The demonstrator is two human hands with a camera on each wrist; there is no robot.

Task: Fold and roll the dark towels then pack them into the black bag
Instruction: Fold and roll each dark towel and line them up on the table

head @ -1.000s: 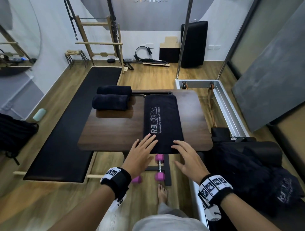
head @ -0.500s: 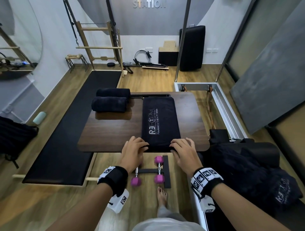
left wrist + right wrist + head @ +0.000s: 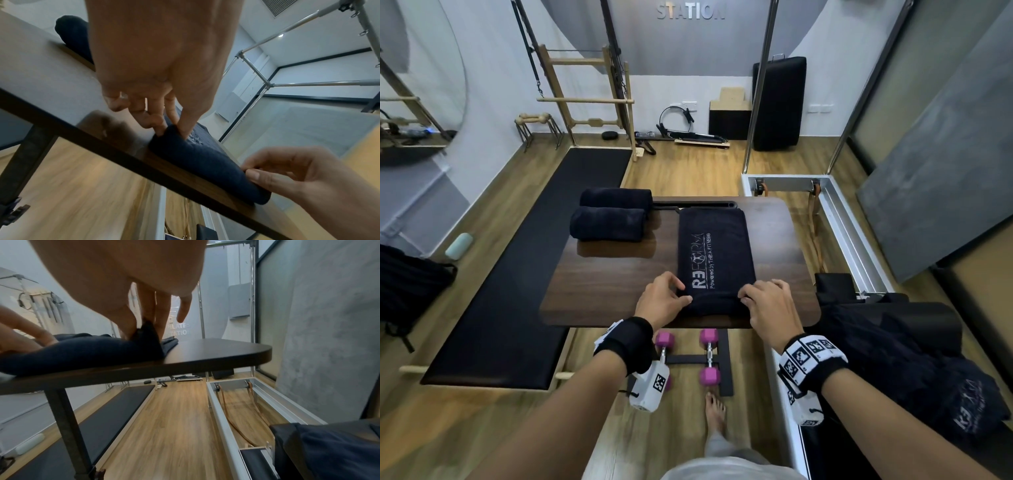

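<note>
A dark towel point(image 3: 712, 253) with white lettering lies folded lengthwise on the brown table point(image 3: 602, 284). Its near end is turned up into a small roll point(image 3: 205, 157). My left hand point(image 3: 667, 298) pinches the roll's left corner between thumb and fingers. My right hand point(image 3: 763, 301) pinches the right corner point(image 3: 146, 334) the same way. Two rolled dark towels point(image 3: 609, 224) lie side by side at the table's far left. A black bag point(image 3: 914, 373) lies slumped to my right, below table height.
Pink dumbbells point(image 3: 709, 356) sit on a black stand on the floor under the table's near edge, beside my bare foot point(image 3: 714, 411). A long black mat point(image 3: 524, 274) runs along the left. A metal-framed reformer point(image 3: 842, 219) stands to the right.
My hands went from lying flat on the towel's near end to curling round it, and that end has been turned up and rolled a little away from me.
</note>
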